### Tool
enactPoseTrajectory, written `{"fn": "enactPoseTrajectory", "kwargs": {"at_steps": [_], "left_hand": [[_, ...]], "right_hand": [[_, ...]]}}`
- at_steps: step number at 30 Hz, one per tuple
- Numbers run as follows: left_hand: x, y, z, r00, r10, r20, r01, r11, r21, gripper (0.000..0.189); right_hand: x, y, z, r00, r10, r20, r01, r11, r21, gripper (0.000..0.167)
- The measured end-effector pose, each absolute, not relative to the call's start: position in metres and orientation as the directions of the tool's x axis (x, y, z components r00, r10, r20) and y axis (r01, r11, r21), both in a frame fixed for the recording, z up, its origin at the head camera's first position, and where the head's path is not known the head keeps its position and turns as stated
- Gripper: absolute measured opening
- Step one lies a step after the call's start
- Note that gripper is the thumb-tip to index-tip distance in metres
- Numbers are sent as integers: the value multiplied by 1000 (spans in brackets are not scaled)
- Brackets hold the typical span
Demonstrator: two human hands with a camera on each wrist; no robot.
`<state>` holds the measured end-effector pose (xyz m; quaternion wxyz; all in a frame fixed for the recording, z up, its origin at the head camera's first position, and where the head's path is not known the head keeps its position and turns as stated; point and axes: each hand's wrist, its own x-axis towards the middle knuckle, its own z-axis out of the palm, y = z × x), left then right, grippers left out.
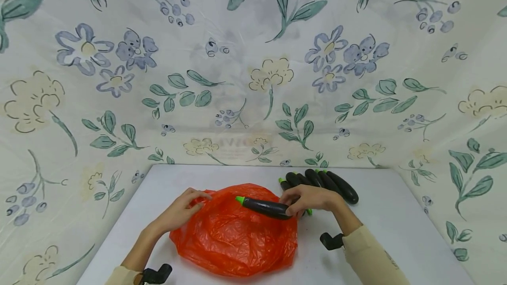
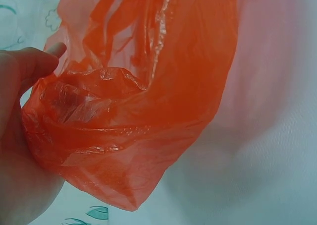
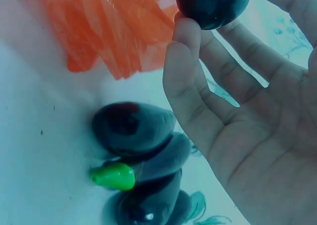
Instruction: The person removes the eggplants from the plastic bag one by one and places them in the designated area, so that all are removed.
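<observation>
My right hand [image 1: 310, 198] pinches a dark eggplant [image 1: 263, 207] with a bright green stem by its thick end. The eggplant is held above a red plastic bag [image 1: 237, 250], its stem pointing left. On the bag's left side, my left hand [image 1: 178, 211] grips the rim. In the left wrist view the thumb lies against the crinkled red film [image 2: 129, 150], and part of the fingers is hidden by it. The right wrist view shows the eggplant's rounded end [image 3: 213, 7] between the fingertips.
Several more eggplants [image 1: 343, 187] lie in a row behind my right hand, near the back of the white table [image 1: 396, 232]. A green stem [image 1: 309, 211] shows just below that hand. Floral cloth [image 1: 273, 113] hangs behind and around the table.
</observation>
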<state>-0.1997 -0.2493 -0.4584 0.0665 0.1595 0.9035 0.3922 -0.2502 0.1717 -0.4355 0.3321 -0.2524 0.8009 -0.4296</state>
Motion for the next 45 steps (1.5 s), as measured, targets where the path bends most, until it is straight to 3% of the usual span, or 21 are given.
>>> {"fn": "enactPoseTrajectory", "kwargs": {"at_steps": [19,30,45], "left_hand": [[-201,-249,-457,-942,337,13,238,639,732,24],[-203,-250,-459,-942,336,19,243,641,728,24],[-202,-251,-461,-948,319,-2,220,657,721,24]], "right_hand": [[-260,218,-443,-782,-583,-221,-70,434,-898,46],[-261,250,-455,-896,-429,-117,-70,395,-916,54],[-260,281,-464,-967,-249,-52,-57,411,-910,61]]}}
